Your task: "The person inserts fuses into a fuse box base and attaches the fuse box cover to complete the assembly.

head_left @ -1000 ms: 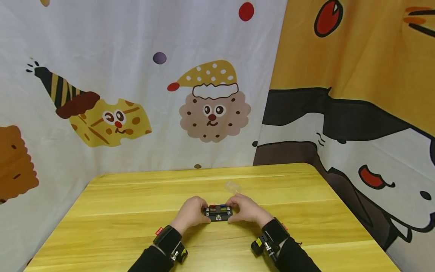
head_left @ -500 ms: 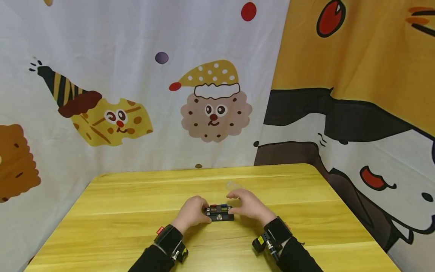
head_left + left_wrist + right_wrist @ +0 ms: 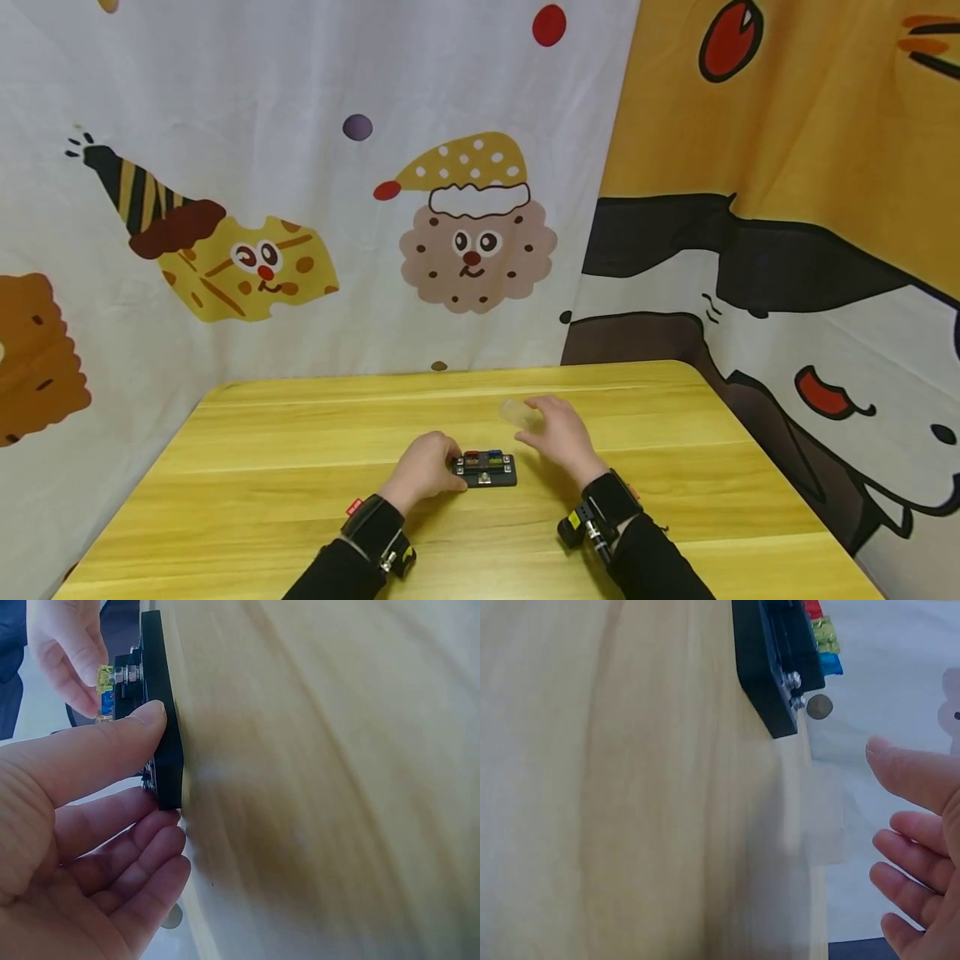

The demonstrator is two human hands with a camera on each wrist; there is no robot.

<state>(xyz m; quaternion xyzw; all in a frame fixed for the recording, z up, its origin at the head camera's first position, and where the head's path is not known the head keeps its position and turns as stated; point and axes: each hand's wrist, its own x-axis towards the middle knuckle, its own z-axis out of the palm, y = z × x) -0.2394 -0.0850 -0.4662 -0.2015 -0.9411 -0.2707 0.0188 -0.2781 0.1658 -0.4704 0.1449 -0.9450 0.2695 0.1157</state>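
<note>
A black fuse block [image 3: 486, 479] with red, yellow and blue blade fuses and metal screw terminals lies on the table. Its left end is held by my left hand [image 3: 424, 471]; in the left wrist view the thumb [image 3: 112, 746] presses along the side while the fingers bend behind it. Beyond the block lies a clear plastic cover [image 3: 516, 413], also faintly visible in the right wrist view as a pale rectangle [image 3: 825, 816]. My right hand [image 3: 561, 435] is beside this cover, thumb and fingers parted around its near right side, with a gap showing in the right wrist view.
The wood-grain table [image 3: 300, 450] has a far edge close to a printed cloth backdrop [image 3: 300, 83]. More patterned cloth [image 3: 750, 150] hangs along the right side. Cameras are strapped to both wrists.
My right hand has let go of the block's right end and moved away and rightward to the clear cover. My left hand keeps its grip on the block.
</note>
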